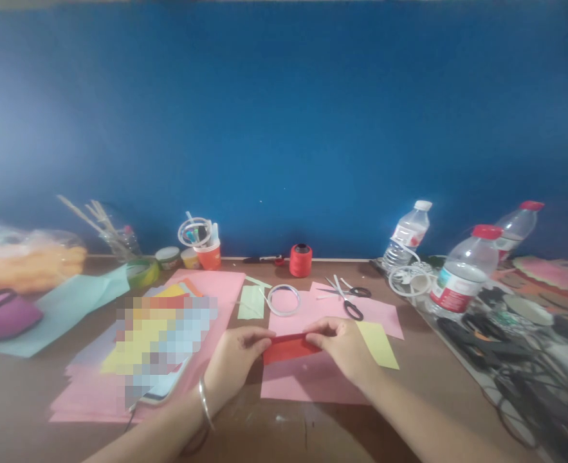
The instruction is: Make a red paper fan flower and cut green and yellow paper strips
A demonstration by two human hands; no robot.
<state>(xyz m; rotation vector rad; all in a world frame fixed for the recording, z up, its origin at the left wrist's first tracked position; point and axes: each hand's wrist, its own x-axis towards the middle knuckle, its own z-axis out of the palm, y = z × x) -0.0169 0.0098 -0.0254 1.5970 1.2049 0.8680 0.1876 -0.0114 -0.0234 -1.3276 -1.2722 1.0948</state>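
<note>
A folded strip of red paper (291,349) is stretched level between my two hands, over pink paper (307,384) on the brown table. My left hand (238,354) pinches its left end between thumb and fingers, and a silver bangle circles that wrist. At the strip's other end, my right hand (339,347) pinches the top edge in the same way. Just beyond the hands lie a white ring (284,301), a pair of scissors (347,299) with black handles and a piece of yellow paper (379,345). Pale green paper (251,302) rests to their left.
A spool of red thread (301,261) stands near the blue wall. Left are a stack of coloured papers (85,392) with a partly blurred phone and an orange cup (210,256) of pens. Plastic bottles (467,270) and tangled cables (510,366) crowd the right side.
</note>
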